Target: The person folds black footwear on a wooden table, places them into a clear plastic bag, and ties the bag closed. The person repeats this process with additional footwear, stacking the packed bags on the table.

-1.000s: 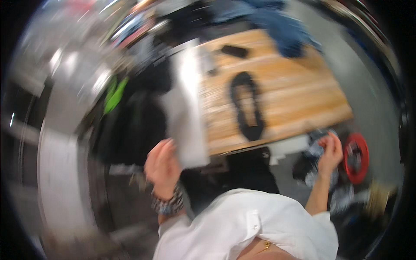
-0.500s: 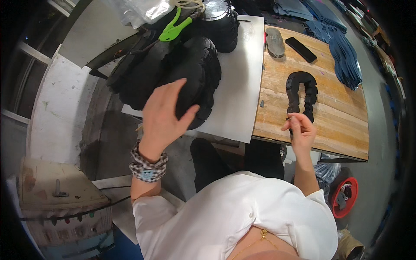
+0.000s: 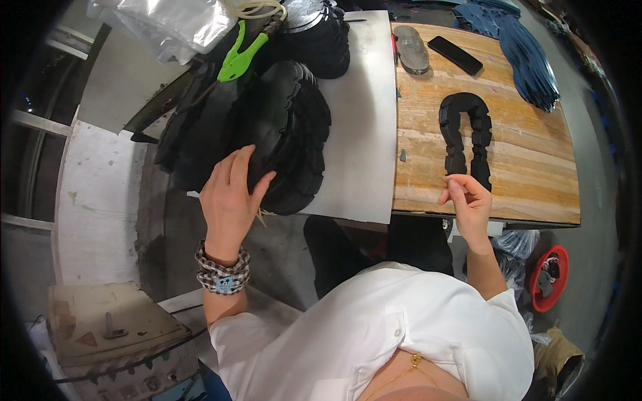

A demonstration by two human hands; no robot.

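My left hand (image 3: pixel 231 190) lies with fingers apart over the near left part of a stack of black sole-shaped pieces (image 3: pixel 284 127), its fingertips on or just above the top one. On the wooden tabletop lies a black U-shaped piece (image 3: pixel 466 100) with notched edges, its two legs pointing toward me. At the near ends of those legs is my right hand (image 3: pixel 471 204), thumb and forefinger pinched together. Whatever may be between these fingertips is hidden. Lime-green handled snips or pliers (image 3: pixel 237 60) rest on the black pieces behind my left hand.
A white board (image 3: pixel 361 134) adjoins the wooden tabletop (image 3: pixel 535 174). A phone (image 3: pixel 455 55) and a grey oval object (image 3: pixel 410 50) lie toward the back. Blue-grey strips (image 3: pixel 531 70) hang at the right corner. A red basin (image 3: pixel 550 277) stands on the floor; clear plastic (image 3: pixel 174 27) sits far left.
My left hand has drawn back toward me and left, off the middle of the black stack's top. My right hand stays pinched at the U-shaped piece. The whole view has shifted slightly.
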